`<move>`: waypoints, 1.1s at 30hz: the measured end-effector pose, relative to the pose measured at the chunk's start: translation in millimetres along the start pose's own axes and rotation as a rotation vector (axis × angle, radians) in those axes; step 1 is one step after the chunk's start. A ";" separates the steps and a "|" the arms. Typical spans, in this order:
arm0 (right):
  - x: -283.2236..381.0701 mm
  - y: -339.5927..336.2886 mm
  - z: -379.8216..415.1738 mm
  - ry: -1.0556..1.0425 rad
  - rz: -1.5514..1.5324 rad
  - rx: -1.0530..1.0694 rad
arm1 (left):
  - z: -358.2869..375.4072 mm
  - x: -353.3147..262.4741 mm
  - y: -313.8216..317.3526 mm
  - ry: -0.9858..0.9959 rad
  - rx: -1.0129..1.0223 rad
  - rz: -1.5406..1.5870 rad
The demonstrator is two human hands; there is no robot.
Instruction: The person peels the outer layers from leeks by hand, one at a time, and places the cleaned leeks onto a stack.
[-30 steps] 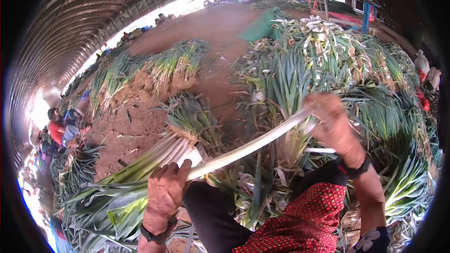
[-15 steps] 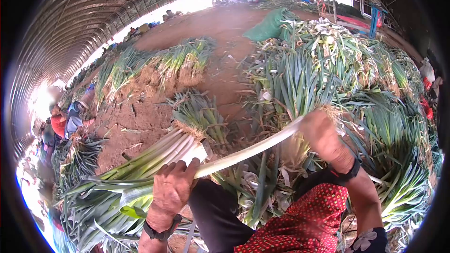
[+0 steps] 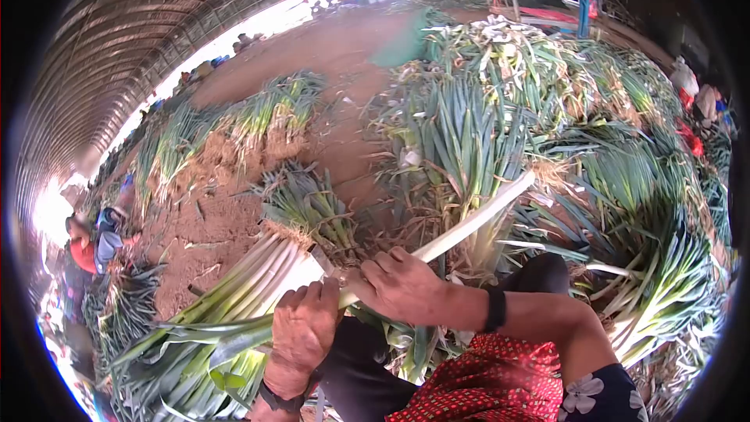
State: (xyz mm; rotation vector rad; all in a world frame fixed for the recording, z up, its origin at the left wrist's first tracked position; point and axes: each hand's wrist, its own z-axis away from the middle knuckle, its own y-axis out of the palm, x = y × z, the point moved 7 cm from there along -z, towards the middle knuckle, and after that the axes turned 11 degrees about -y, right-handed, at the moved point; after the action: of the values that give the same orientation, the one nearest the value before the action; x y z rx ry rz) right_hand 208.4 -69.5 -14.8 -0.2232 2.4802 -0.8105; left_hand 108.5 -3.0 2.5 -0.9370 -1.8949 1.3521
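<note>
A long leek (image 3: 478, 220) lies slanted across in front of me, its root tuft (image 3: 549, 173) pointing up and to the right. My left hand (image 3: 303, 327) is closed around its green upper part. Right beside it, my right hand (image 3: 400, 287) is closed on the pale stalk, knuckles up, close to the left hand's fingers. Under and left of my left hand lies a stack of leeks with white stalks (image 3: 262, 270). Their roots face up toward a small bunch of leeks (image 3: 308, 203). Fingertips of both hands are partly hidden.
Heaps of leeks (image 3: 476, 129) spread over the right side, with more bundles (image 3: 273, 109) on the bare soil (image 3: 211, 227) at left. A green net sack (image 3: 402, 43) lies farther back. A person in red (image 3: 82, 250) sits at far left under the curved roof.
My right hand has moved from the root end down and left along the leek to beside my left hand. The view has shifted slightly; the leek stays held.
</note>
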 end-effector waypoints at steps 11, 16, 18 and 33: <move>-173.8 31.5 150.4 0.225 0.064 0.266 | 62.5 84.5 -51.2 -0.164 0.025 -0.184; -237.1 24.6 273.1 0.881 0.100 0.575 | 121.8 148.4 -115.3 -0.265 -0.121 -0.411; -237.1 37.2 294.3 0.922 -0.014 0.571 | 145.5 167.7 -144.9 -0.302 -0.154 -0.485; -118.5 139.7 64.0 0.376 -0.606 0.686 | 185.0 317.6 -255.5 -0.508 -0.224 -0.962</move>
State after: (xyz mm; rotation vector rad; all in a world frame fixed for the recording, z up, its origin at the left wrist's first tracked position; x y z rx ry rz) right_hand 343.5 47.2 -90.9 -0.6260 2.2883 -2.0519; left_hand -266.3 107.7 220.8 0.3116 -2.4075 0.8078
